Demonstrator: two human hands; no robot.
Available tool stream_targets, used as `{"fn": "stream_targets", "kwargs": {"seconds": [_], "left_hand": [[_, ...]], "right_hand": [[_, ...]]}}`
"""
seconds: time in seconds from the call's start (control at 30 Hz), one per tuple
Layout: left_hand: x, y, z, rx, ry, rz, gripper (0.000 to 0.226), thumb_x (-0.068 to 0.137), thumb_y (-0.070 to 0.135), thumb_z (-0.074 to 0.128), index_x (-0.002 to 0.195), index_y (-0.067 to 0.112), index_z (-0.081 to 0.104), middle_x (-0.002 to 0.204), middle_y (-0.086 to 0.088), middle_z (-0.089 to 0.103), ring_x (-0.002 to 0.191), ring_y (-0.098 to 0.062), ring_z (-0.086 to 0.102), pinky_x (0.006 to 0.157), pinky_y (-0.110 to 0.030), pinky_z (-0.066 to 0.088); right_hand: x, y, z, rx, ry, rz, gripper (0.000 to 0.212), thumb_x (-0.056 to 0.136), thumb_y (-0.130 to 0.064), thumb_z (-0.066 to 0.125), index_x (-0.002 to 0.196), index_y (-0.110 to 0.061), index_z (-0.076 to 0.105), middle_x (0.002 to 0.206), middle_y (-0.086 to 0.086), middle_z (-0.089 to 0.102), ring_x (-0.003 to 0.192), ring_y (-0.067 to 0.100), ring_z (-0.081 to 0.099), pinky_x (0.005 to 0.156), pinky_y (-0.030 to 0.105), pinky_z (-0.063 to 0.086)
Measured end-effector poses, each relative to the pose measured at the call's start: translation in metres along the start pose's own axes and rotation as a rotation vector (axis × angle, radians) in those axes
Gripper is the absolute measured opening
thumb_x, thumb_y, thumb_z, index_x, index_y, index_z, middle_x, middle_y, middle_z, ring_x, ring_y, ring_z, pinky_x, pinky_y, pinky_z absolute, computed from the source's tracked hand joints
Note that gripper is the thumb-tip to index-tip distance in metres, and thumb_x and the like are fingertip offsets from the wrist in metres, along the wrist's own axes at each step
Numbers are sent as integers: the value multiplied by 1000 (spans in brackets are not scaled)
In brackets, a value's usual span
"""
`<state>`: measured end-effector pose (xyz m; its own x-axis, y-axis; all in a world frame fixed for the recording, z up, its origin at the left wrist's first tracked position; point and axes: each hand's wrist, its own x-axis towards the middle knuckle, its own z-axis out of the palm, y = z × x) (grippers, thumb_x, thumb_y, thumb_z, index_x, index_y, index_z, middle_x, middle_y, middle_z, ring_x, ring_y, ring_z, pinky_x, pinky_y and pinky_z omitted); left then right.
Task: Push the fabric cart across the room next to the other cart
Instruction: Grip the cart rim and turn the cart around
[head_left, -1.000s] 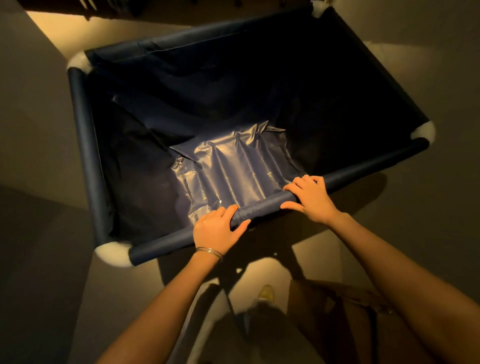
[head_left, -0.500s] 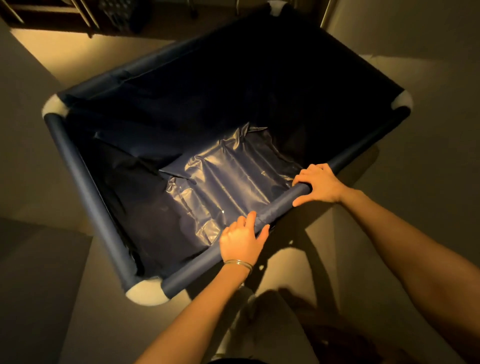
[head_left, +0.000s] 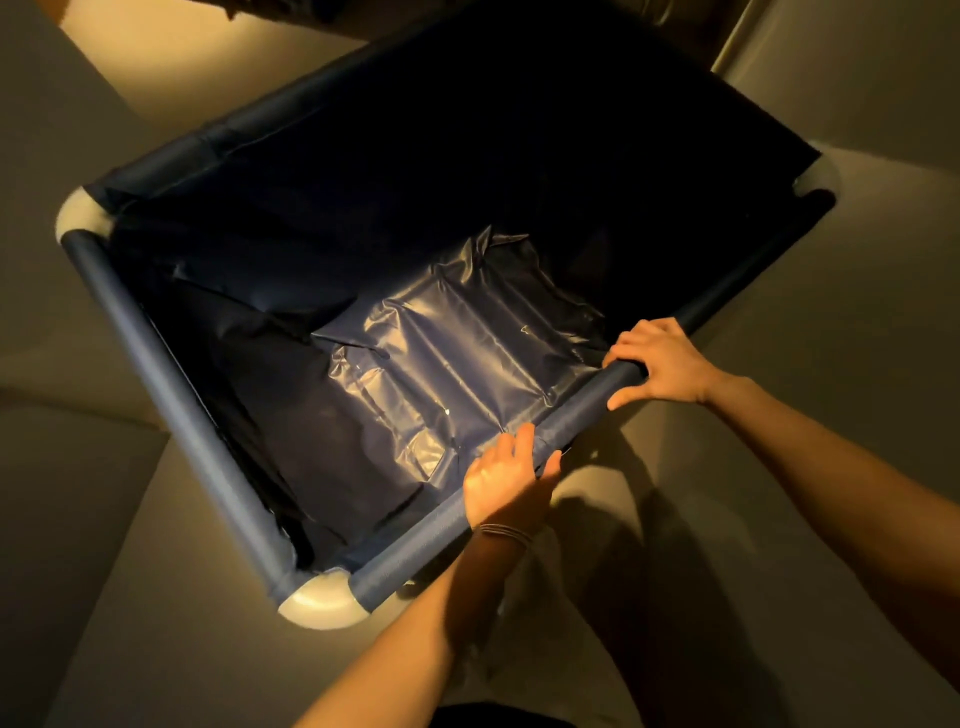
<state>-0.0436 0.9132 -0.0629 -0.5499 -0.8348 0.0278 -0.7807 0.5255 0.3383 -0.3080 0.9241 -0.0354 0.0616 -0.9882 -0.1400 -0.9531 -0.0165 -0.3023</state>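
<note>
The fabric cart (head_left: 171, 384) is a deep navy bin on a tube frame with white corner joints, and it fills most of the head view. Its floor shows a wrinkled, shiny blue liner and nothing else. My left hand (head_left: 506, 480) is wrapped over the near rail, with a thin bracelet at the wrist. My right hand (head_left: 662, 364) grips the same rail farther to the right. The cart sits rotated, with its near-left corner (head_left: 324, 603) closest to me. No other cart is in sight.
The pale floor (head_left: 805, 322) is dim, with bands of warm light and my shadow under the rail. At the top edge lies dark furniture or shelving (head_left: 280, 8), too dim to make out. A wall or door edge (head_left: 737, 36) stands at top right.
The cart has swung counter-clockwise over the second: its right corner moved up and away and its left corner came down toward me. Both hands kept their grip on the near rail.
</note>
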Motion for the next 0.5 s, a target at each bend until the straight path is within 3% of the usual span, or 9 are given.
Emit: {"fn": "stream_targets", "kwargs": {"seconds": [0.2, 0.33, 0.43, 0.5], "left_hand": [[48, 47, 9, -25, -49, -132, 46, 82, 54, 38, 101, 20, 63, 70, 1, 65, 56, -18, 62, 46, -27, 48], [74, 70, 12, -28, -71, -157, 37, 81, 48, 59, 99, 17, 63, 68, -2, 63, 52, -18, 60, 42, -25, 43], [85, 79, 8, -107, -120, -172, 40, 83, 41, 60, 112, 14, 59, 83, -7, 66, 67, -24, 64, 50, -30, 45], [95, 78, 8, -185, -221, -157, 48, 88, 37, 55, 129, 14, 48, 107, -10, 63, 92, -28, 63, 65, -36, 50]], "right_hand": [[36, 60, -29, -65, -112, -71, 88, 58, -94, 23, 99, -27, 63, 92, -2, 60, 91, 20, 48, 87, 34, 18], [55, 84, -45, -108, -169, -85, 94, 56, -94, 18, 104, -27, 63, 96, 4, 60, 98, 24, 49, 94, 38, 18], [59, 98, -54, -56, -185, -82, 93, 59, -92, 22, 110, -26, 62, 104, 6, 60, 105, 25, 50, 99, 42, 22], [58, 105, -61, 4, -149, -73, 88, 63, -87, 30, 114, -22, 62, 111, 8, 60, 107, 28, 51, 97, 42, 29]]}}
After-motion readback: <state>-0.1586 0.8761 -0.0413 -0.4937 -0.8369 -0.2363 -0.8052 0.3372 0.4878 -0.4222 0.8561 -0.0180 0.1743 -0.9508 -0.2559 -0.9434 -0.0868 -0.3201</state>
